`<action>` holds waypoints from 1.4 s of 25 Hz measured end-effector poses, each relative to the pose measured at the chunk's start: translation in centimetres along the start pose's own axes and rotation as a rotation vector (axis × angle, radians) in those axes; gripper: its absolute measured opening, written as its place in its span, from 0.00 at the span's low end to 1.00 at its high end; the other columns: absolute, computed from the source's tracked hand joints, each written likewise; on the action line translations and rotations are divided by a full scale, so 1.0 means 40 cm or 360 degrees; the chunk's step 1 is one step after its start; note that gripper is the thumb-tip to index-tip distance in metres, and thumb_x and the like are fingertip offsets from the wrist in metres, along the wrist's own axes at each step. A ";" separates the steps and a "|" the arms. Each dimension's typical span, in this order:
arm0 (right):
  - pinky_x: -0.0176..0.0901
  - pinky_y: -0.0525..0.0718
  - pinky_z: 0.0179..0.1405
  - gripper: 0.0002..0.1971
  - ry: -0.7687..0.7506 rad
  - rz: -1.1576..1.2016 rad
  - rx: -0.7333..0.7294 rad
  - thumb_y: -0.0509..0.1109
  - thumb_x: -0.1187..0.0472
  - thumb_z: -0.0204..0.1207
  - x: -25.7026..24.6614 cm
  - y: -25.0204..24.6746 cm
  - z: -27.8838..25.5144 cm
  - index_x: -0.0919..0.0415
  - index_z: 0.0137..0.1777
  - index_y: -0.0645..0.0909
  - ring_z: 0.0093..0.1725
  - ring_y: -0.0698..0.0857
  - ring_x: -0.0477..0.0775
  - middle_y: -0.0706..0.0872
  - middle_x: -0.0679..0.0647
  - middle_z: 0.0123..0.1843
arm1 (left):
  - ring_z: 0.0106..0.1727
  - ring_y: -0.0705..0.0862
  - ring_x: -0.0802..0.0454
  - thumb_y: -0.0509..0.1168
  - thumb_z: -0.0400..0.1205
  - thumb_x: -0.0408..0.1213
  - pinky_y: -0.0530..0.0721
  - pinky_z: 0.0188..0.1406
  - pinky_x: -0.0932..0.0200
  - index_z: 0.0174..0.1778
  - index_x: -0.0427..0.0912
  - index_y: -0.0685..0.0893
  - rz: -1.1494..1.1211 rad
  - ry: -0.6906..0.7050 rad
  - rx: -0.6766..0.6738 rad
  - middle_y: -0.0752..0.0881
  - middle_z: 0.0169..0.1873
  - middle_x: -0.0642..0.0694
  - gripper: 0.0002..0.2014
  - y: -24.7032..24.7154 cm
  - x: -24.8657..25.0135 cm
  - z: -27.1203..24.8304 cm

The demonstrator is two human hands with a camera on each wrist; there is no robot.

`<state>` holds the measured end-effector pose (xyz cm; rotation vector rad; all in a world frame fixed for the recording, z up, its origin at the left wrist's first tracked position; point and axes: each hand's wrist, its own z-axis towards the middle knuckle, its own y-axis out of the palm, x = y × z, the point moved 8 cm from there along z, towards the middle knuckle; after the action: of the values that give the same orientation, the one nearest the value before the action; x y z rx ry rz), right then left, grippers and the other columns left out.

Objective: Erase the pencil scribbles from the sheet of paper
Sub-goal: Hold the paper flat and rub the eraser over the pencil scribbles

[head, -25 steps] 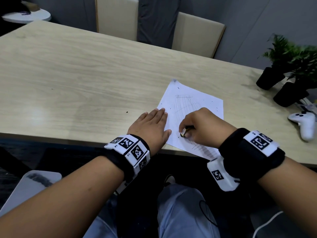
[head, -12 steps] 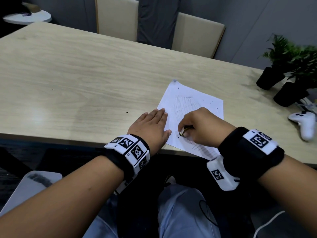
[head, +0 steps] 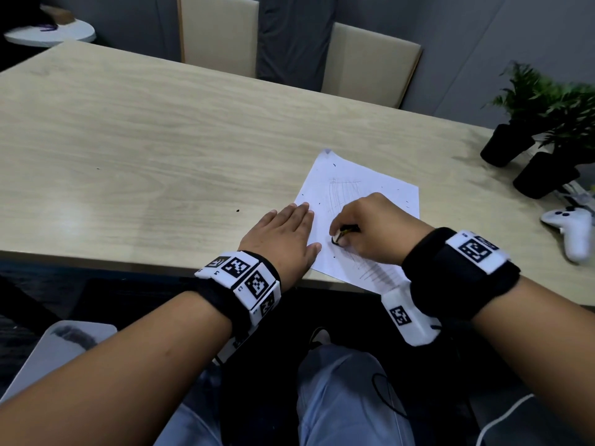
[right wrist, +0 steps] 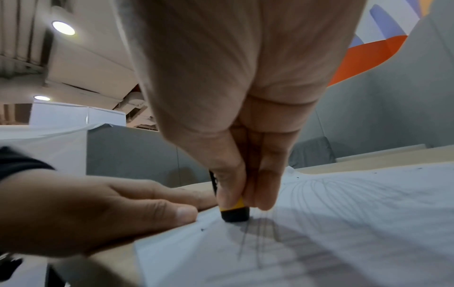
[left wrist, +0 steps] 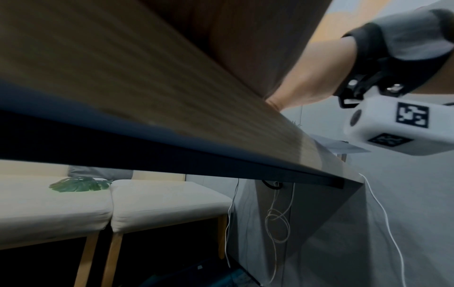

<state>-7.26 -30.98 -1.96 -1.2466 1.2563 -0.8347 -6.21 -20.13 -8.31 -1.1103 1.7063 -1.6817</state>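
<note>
The sheet of paper (head: 360, 201) is lying on the wooden desk (head: 161, 149), close to the near edge and toward its right end, turned at an angle so that one corner is overhanging that edge. Faint pencil scribbles (head: 343, 191) are showing on the far half of the sheet, and a darker patch of lines (right wrist: 255, 244) is running along the near part.

The right hand (head: 375, 228) is bearing down on the middle of the sheet, thumb and fingers curled tight around a small eraser (right wrist: 234, 212) with a black tip and a yellow band. In the right wrist view that black tip is pressing on the paper right at the top of the darker lines. Small dark crumbs are lying scattered over the sheet.

The left hand (head: 283, 241) is lying flat and relaxed, fingers straight and together, palm down on the desk along the sheet's left edge, with the thumb (right wrist: 181, 211) resting on the margin of the paper. The left wrist view is showing only the blurred desk edge and the other wrist, so nothing of the left fingers can be read there.

At the right end of the desk two potted plants (head: 541, 123) in black pots are standing near the far corner, and a white game controller (head: 571, 228) is lying just in front of them. Two beige chairs (head: 367, 62) are standing behind the far edge.
</note>
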 end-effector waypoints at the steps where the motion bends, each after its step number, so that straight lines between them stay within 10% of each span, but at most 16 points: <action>1: 0.38 0.81 0.50 0.12 -0.0005 0.0001 -0.0032 0.71 0.67 0.71 0.003 0.001 -0.022 0.53 0.51 0.89 0.47 0.85 0.46 0.90 0.47 0.45 | 0.86 0.39 0.55 0.41 0.90 0.53 0.38 0.83 0.54 0.87 0.44 0.43 0.0002 0.0003 0.0007 0.41 0.87 0.50 0.31 -0.001 0.001 0.001; 14: 0.38 0.80 0.43 0.06 0.0129 0.0171 0.0169 0.72 0.62 0.72 -0.007 -0.007 0.030 0.57 0.45 0.90 0.44 0.85 0.48 0.90 0.49 0.41 | 0.86 0.44 0.54 0.38 0.87 0.48 0.38 0.82 0.62 0.87 0.42 0.52 -0.0176 0.0096 0.0385 0.49 0.87 0.47 0.31 -0.033 -0.001 -0.032; 35: 0.38 0.81 0.50 0.09 -0.0101 0.0044 -0.0059 0.70 0.64 0.73 -0.065 0.021 -0.001 0.55 0.50 0.89 0.47 0.84 0.45 0.90 0.46 0.45 | 0.86 0.45 0.53 0.41 0.91 0.48 0.44 0.82 0.56 0.87 0.46 0.46 0.0027 0.0040 0.0124 0.45 0.87 0.51 0.28 -0.014 -0.051 0.031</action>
<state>-7.92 -28.34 -2.17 -1.2729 1.2400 -0.7493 -3.97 -19.13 -8.30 -1.0403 1.6462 -1.7435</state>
